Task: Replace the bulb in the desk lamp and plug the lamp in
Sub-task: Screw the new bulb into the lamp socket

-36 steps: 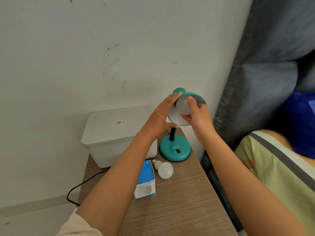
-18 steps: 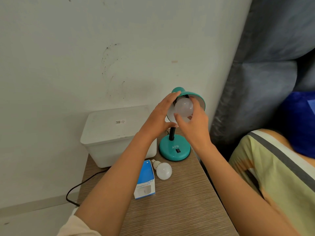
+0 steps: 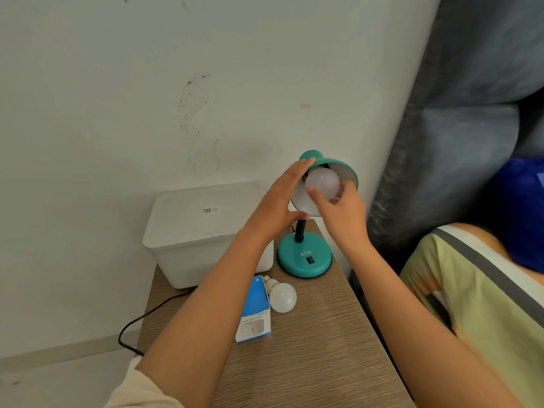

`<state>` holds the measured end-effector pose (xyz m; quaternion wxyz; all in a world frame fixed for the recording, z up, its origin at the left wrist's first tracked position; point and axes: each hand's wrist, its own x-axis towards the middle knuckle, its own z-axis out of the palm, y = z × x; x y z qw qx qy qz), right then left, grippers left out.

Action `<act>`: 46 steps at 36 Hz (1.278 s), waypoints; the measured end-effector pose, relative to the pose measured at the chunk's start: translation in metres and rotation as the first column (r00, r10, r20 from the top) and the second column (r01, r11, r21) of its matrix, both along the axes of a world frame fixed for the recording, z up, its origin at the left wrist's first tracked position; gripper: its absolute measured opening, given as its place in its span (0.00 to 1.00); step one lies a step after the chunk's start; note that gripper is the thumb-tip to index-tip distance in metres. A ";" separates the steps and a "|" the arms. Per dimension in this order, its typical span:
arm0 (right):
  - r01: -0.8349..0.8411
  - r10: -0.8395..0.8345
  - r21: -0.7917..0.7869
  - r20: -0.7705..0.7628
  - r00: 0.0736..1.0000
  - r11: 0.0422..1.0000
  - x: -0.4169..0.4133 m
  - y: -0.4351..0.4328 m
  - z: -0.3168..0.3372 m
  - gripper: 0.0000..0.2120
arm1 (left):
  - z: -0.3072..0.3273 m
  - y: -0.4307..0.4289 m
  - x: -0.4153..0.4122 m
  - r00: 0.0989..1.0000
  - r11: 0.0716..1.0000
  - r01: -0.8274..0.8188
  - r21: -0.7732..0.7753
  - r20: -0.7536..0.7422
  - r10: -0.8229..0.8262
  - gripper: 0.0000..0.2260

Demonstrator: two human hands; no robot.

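Observation:
A teal desk lamp [image 3: 304, 259] stands at the back of a small wooden table [image 3: 309, 348]. Its shade [image 3: 344, 169] is tilted toward me. A white bulb [image 3: 322, 182] sits in the mouth of the shade. My right hand [image 3: 338, 213] grips this bulb from below with the fingertips. My left hand [image 3: 279, 201] clasps the left rim of the shade. A second white bulb [image 3: 281, 295] lies on the table in front of the lamp's base, next to a blue and white bulb box [image 3: 255, 312]. The lamp's black cord [image 3: 141, 319] runs off the table's left side; its plug is hidden.
A white plastic bin [image 3: 200, 231] stands against the wall left of the lamp. The wall is close behind. A grey curtain [image 3: 459, 128] hangs to the right, with a striped cushion [image 3: 482, 290] and a blue cloth [image 3: 524, 216] beside the table's right edge.
My right hand has shifted round the bulb, from covering its right side to gripping it from below, so more of the bulb shows. My left hand stays on the shade.

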<state>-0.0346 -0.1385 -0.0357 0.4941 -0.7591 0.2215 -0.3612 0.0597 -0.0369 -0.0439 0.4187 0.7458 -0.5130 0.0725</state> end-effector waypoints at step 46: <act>-0.040 0.034 0.238 0.028 0.999 0.970 -0.001 -0.004 -0.007 0.23 | 0.001 -0.002 -0.003 0.999 0.999 0.035 -0.026 -0.007 -0.036 0.40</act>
